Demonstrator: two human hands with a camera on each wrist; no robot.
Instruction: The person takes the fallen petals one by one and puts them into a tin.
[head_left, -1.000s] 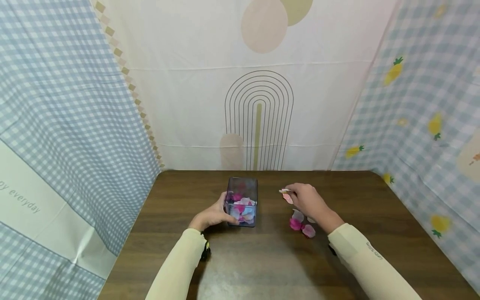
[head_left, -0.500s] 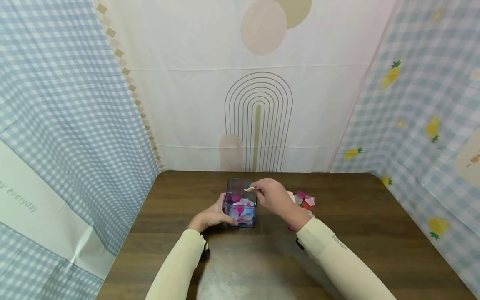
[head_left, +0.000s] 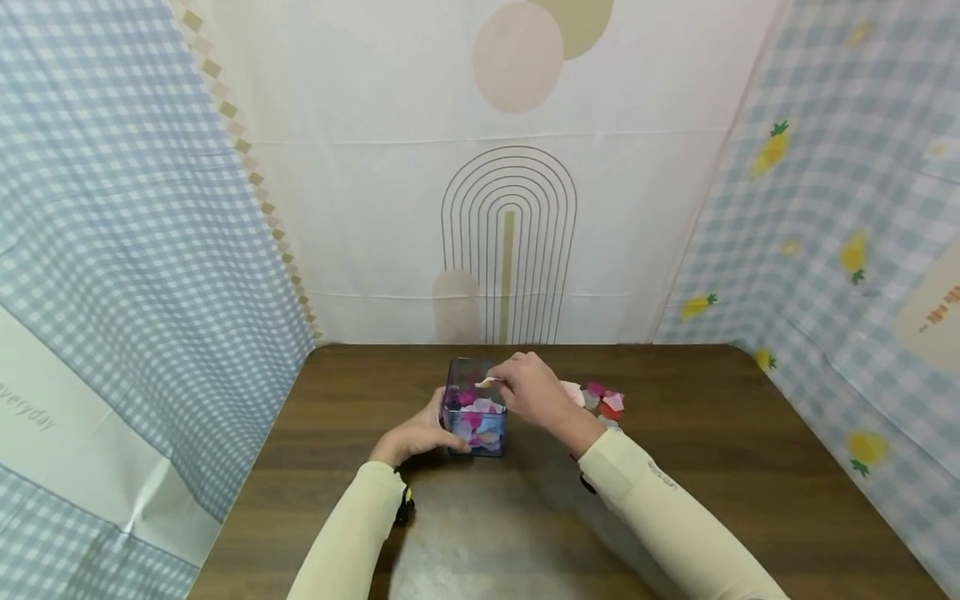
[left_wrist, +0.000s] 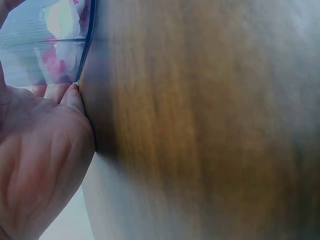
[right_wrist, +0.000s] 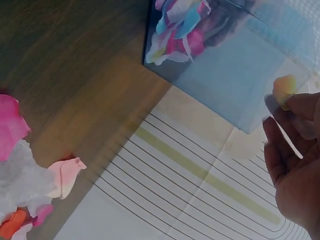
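Observation:
A see-through bluish plastic box (head_left: 461, 372) stands on the table, with pink, white and blue artificial petals (head_left: 480, 427) heaped inside. My left hand (head_left: 418, 433) grips it from the left, thumb along the front wall. In the left wrist view, the palm (left_wrist: 40, 150) and fingertips lie against the box wall (left_wrist: 20, 62). My right hand (head_left: 536, 393) is over the box's right side, pinching a pale petal (head_left: 489, 382) between thumb and fingers. That petal (right_wrist: 284, 86) looks yellowish in the right wrist view.
Loose petals (head_left: 613, 402) in pink, white and orange lie on the brown wooden table (head_left: 697, 467), right of the box and partly behind the right forearm. A white printed cloth (head_left: 375, 242) hangs at the table's back edge, with checked cloths on both sides.
My right hand has moved left from the loose petals to above the box, carrying the pale petal. My left hand keeps its hold on the box.

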